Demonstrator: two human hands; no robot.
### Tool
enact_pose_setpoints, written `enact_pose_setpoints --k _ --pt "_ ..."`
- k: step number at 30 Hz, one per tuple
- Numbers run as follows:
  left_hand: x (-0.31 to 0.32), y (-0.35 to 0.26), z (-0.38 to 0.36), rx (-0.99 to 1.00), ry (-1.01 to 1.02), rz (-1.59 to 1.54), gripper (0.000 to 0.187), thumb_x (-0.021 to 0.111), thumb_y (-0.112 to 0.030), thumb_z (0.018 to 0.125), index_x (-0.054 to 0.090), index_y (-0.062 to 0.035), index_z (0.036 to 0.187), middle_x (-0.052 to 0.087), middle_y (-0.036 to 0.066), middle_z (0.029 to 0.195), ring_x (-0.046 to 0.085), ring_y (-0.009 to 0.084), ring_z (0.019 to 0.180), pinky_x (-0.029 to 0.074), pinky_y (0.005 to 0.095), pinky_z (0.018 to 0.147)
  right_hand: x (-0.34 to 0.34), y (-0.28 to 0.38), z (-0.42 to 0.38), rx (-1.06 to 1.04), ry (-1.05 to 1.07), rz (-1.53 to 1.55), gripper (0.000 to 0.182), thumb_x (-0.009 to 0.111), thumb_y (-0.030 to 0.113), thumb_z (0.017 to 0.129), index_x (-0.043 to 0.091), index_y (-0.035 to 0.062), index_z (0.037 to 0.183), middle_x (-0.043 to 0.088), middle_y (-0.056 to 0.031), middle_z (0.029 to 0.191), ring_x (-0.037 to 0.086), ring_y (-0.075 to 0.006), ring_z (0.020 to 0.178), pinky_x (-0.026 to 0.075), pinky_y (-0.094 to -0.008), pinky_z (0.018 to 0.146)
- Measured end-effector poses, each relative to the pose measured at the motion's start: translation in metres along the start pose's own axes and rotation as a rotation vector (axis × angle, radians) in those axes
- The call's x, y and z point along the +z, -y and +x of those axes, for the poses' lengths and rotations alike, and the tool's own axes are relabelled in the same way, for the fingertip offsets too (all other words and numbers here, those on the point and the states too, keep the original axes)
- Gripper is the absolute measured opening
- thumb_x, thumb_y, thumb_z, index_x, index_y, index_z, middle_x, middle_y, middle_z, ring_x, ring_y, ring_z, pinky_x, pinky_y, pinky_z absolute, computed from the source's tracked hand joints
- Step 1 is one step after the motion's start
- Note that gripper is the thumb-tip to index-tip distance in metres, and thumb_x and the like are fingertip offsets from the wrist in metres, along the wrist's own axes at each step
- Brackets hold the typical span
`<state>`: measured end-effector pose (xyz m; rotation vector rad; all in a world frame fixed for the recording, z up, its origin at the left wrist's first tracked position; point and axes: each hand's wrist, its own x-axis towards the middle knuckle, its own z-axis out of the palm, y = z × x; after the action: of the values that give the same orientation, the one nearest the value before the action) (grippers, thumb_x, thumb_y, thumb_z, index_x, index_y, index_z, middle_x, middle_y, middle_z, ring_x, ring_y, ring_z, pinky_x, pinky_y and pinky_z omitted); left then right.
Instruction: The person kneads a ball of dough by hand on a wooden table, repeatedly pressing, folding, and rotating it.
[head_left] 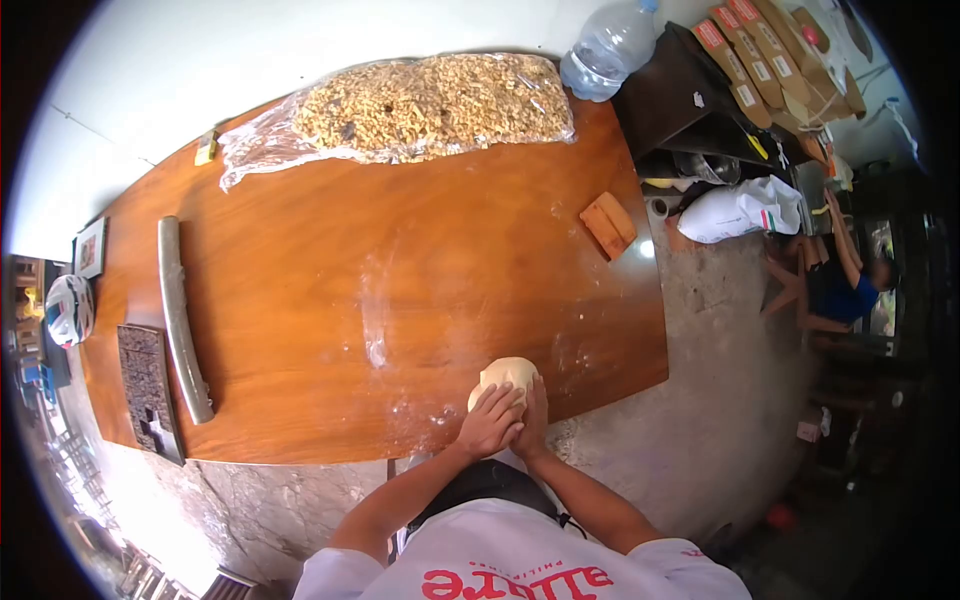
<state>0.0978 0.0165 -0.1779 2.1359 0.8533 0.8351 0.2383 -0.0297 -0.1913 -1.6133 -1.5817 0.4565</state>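
The left hand [490,423] lies on the dough [508,372] — fingers slightly spread. The right hand [535,422] (fingers straight) rests against its side.

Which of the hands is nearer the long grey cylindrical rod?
Left. The left hand, on the pale round dough, is right of the rod; the right hand, also on the dough, is farther right.

hands [488,422]: both touching dough [507,371] | place: wooden table [460,250], near edge | far edge: clear jug [608,52]

A wooden table [280,280] bears dough [508,371], a long rod [179,320], a block [607,227] and a filled bag [440,108]
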Motion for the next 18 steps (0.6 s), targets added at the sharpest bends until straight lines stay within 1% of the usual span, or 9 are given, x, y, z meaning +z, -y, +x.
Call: enact_pose_setpoints --k 1,4,6,7,8,10,12,16,18 --pt "0.009 0.007 0.005 0.039 -0.011 0.083 0.034 0.064 -0.024 0.091 0.065 -0.0041 0.119 0.056 0.023 0.138 0.047 0.0442 0.136 0.032 0.0571 0.116 0.009 -0.009 0.008 0.03 0.008 -0.103 0.051 0.044 0.035 0.104 0.05 0.0007 0.142 0.04 -0.0285 0.153 0.036 -0.0468 0.144 0.024 -0.0577 0.12" --pt "0.0 0.041 0.063 -0.115 -0.114 0.133 0.033 0.064 -0.025 0.088 0.067 -0.0046 0.114 0.06 0.018 0.133 0.049 0.0387 0.133 0.034 0.0569 0.113 0.02 -0.022 0.07 0.103 0.089 -0.303 0.052 0.042 0.036 0.104 0.047 0.0026 0.144 0.038 -0.0246 0.156 0.033 -0.0451 0.147 0.02 -0.0608 0.12" --pt "-0.004 0.074 0.105 -0.341 -0.039 0.145 0.033 0.063 -0.026 0.087 0.068 -0.0052 0.112 0.057 0.019 0.136 0.048 0.0366 0.134 0.028 0.0573 0.118 0.028 -0.023 0.121 0.163 0.143 -0.455 0.053 0.042 0.035 0.103 0.045 0.0062 0.147 0.037 -0.021 0.158 0.031 -0.0438 0.148 0.019 -0.062 0.12" --pt "-0.012 0.09 0.126 -0.333 -0.034 0.248 0.035 0.061 -0.027 0.091 0.066 -0.0077 0.119 0.055 0.019 0.139 0.043 0.038 0.139 0.023 0.0564 0.121 0.038 -0.027 0.147 0.18 0.127 -0.518 0.053 0.042 0.034 0.102 0.044 0.0087 0.149 0.036 -0.0195 0.159 0.03 -0.0432 0.149 0.019 -0.0617 0.12" --pt "-0.022 0.102 0.146 -0.33 -0.027 0.352 0.037 0.058 -0.029 0.094 0.065 -0.0102 0.126 0.053 0.02 0.142 0.039 0.0393 0.143 0.017 0.0555 0.124 0.045 -0.033 0.172 0.153 0.074 -0.526 0.052 0.044 0.033 0.102 0.044 0.0111 0.149 0.036 -0.0196 0.159 0.03 -0.0427 0.149 0.019 -0.0613 0.12" --pt "-0.038 0.127 0.192 -0.361 -0.24 0.349 0.043 0.053 -0.029 0.098 0.059 -0.0139 0.138 0.046 0.021 0.149 0.032 0.0406 0.148 0.014 0.0554 0.126 0.056 -0.038 0.22 0.16 0.044 -0.501 0.053 0.047 0.031 0.1 0.044 0.0143 0.151 0.037 -0.0194 0.159 0.03 -0.0422 0.148 0.018 -0.0609 0.121" --pt "-0.048 0.165 0.232 -0.481 -0.364 0.452 0.046 0.052 -0.029 0.101 0.053 -0.0159 0.145 0.041 0.018 0.155 0.028 0.0405 0.15 0.017 0.0562 0.125 0.07 -0.042 0.268 0.213 0.044 -0.486 0.053 0.048 0.029 0.1 0.044 0.0148 0.151 0.037 -0.0197 0.158 0.03 -0.0417 0.148 0.017 -0.0606 0.121" --pt "-0.065 0.215 0.287 -0.544 -0.406 0.62 0.042 0.05 -0.028 0.103 0.054 -0.0144 0.143 0.04 0.018 0.157 0.03 0.0396 0.149 0.019 0.0514 0.125 0.1 -0.057 0.367 0.18 -0.03 -0.493 0.053 0.051 0.032 0.099 0.048 0.0137 0.148 0.039 -0.0229 0.155 0.032 -0.038 0.148 0.019 -0.0579 0.121" --pt "-0.069 0.216 0.289 -0.52 -0.396 0.53 0.043 0.045 -0.029 0.106 0.054 -0.0102 0.144 0.042 0.02 0.156 0.031 0.0382 0.148 0.02 0.0458 0.125 0.102 -0.068 0.388 0.064 0.069 -0.364 0.054 0.049 0.036 0.102 0.049 0.0057 0.146 0.046 -0.0242 0.15 0.038 -0.0344 0.146 0.025 -0.0533 0.12"
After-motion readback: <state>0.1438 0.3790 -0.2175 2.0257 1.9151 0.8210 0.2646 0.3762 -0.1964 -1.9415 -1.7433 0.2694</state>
